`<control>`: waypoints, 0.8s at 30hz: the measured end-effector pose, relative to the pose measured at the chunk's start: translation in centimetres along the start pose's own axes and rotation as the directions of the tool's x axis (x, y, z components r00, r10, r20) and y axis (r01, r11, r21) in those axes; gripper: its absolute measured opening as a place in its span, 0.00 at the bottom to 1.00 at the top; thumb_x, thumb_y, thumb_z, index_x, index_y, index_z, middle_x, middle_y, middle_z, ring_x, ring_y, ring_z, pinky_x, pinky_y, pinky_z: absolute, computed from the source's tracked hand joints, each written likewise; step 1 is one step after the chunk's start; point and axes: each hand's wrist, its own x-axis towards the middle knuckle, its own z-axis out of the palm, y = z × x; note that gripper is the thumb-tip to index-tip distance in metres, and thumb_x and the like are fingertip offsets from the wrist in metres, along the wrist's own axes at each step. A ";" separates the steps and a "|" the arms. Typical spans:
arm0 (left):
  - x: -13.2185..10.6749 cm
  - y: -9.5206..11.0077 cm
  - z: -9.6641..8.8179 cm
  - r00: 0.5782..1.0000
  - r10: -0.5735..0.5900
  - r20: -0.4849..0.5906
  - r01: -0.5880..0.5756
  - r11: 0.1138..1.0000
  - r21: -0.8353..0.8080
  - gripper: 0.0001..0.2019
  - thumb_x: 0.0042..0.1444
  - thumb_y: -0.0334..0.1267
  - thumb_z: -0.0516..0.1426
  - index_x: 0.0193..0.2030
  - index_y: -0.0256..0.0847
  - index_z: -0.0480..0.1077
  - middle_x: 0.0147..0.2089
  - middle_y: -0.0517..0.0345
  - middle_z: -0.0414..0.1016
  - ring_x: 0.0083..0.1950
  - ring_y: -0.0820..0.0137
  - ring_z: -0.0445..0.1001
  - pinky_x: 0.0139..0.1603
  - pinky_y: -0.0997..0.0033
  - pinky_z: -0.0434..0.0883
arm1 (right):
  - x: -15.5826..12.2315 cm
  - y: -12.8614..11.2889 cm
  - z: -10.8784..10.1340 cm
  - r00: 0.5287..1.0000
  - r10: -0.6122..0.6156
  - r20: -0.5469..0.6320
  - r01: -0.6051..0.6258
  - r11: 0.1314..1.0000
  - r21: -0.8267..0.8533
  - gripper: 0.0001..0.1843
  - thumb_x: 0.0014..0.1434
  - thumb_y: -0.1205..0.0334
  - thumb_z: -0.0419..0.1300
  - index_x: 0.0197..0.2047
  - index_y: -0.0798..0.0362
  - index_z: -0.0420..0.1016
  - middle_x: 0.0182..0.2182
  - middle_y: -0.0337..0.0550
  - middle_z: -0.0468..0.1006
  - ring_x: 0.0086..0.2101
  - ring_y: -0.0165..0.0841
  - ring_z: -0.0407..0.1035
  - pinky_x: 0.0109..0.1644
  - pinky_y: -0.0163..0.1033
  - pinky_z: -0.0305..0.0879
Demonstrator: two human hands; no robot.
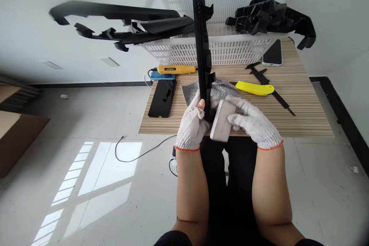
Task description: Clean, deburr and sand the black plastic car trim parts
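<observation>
The gloved right hand (250, 121) pinches a white block (222, 123) by its side, apparently leaving most of its broad face clear. Beside it, the gloved left hand (190, 128) clasps the near end of a long black strip (203, 46), thumb on top, probably to steady its length. Just beyond lies a grey cloth (223, 87). Farther back, black parts (115, 11) overhang a white basket (230, 50), seemingly too long for it.

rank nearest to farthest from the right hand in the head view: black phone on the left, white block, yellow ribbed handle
1. White block: held in the right hand.
2. Yellow ribbed handle: on the table, just beyond that hand.
3. Black phone: left side, past the left hand.
</observation>
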 end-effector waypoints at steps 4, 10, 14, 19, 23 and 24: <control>0.0 -0.1 -0.1 1.000 0.011 -0.013 -0.011 1.000 -0.011 0.34 0.60 0.50 0.68 0.71 0.50 0.68 0.44 0.57 0.82 0.39 0.71 0.79 0.40 0.75 0.78 | 0.0 -0.1 0.0 0.993 -0.012 -0.118 0.018 0.999 0.050 0.35 0.53 0.60 0.72 0.64 0.45 0.75 0.36 0.37 0.78 0.28 0.25 0.68 0.28 0.32 0.69; 0.0 -0.1 -0.1 1.000 0.005 -0.007 -0.005 1.000 -0.015 0.32 0.60 0.49 0.67 0.70 0.49 0.69 0.45 0.56 0.82 0.39 0.71 0.78 0.42 0.75 0.78 | -0.2 -0.1 0.0 0.997 -0.004 -0.083 0.005 1.000 0.019 0.34 0.53 0.61 0.71 0.64 0.45 0.75 0.35 0.37 0.78 0.27 0.25 0.68 0.28 0.32 0.69; -0.1 -0.1 0.0 1.000 -0.001 0.001 0.001 1.000 -0.008 0.30 0.62 0.50 0.66 0.69 0.50 0.71 0.46 0.55 0.82 0.39 0.71 0.79 0.43 0.74 0.78 | -0.1 0.2 -0.1 1.000 0.028 0.011 -0.028 0.999 0.016 0.34 0.50 0.61 0.73 0.62 0.46 0.77 0.34 0.37 0.79 0.27 0.25 0.67 0.29 0.32 0.69; -0.1 0.0 0.1 1.000 -0.006 -0.007 0.006 1.000 -0.027 0.33 0.61 0.49 0.67 0.71 0.50 0.68 0.41 0.58 0.81 0.35 0.73 0.78 0.43 0.74 0.78 | 0.0 0.1 -0.1 0.996 0.028 -0.089 -0.022 0.997 0.069 0.35 0.51 0.62 0.72 0.63 0.45 0.75 0.34 0.35 0.78 0.26 0.24 0.67 0.28 0.32 0.69; -0.2 0.0 0.1 1.000 -0.009 -0.023 0.008 1.000 -0.024 0.35 0.59 0.50 0.68 0.72 0.50 0.67 0.39 0.59 0.80 0.35 0.73 0.78 0.44 0.74 0.78 | -0.1 0.0 -0.1 0.994 0.053 -0.094 -0.050 0.998 0.035 0.35 0.52 0.61 0.72 0.63 0.46 0.75 0.34 0.37 0.78 0.26 0.25 0.67 0.26 0.31 0.67; -0.1 0.0 0.1 1.000 -0.001 -0.020 0.000 0.999 -0.037 0.35 0.59 0.49 0.69 0.72 0.50 0.67 0.41 0.58 0.80 0.37 0.73 0.78 0.45 0.74 0.78 | -0.1 0.0 -0.1 0.990 0.033 -0.134 -0.028 0.999 0.041 0.35 0.53 0.60 0.71 0.64 0.45 0.74 0.35 0.37 0.78 0.26 0.25 0.68 0.26 0.31 0.67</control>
